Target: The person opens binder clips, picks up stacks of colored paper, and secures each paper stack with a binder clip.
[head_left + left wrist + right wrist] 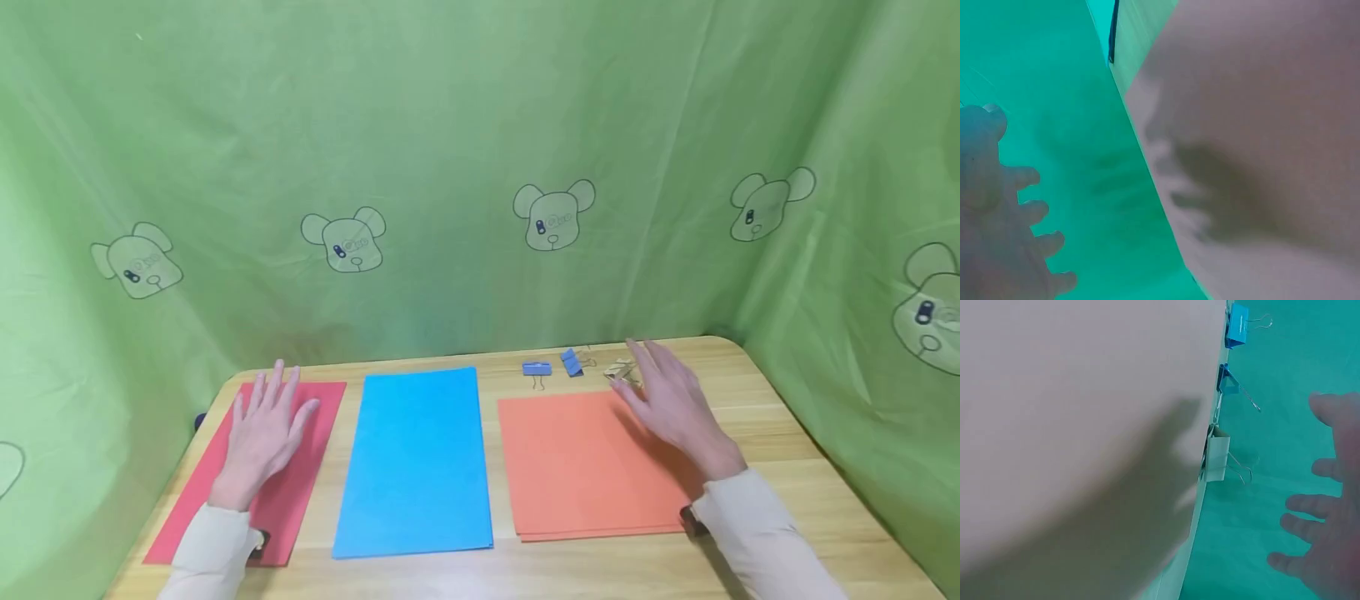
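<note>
My left hand (pixel 262 433) is held over the red paper (pixel 318 442) on the left, its fingers spread and nothing in them. The left wrist view shows that hand (pixel 997 212) beside its shadow on the paper. My right hand (pixel 671 404), fingers extended and holding nothing, is above the upper right part of the orange paper (pixel 577 467). A gold binder clip (pixel 621 372) lies close to its thumb. Two blue binder clips, one upright-looking (pixel 537 369) and one tilted (pixel 572 362), lie further left. Between the hands lies a blue paper stack (pixel 416 467).
The wooden table (pixel 780 442) has rounded back corners. A green curtain (pixel 450 167) with printed bear heads hangs behind it and along both sides. The three paper stacks lie side by side, with the clips along the back edge.
</note>
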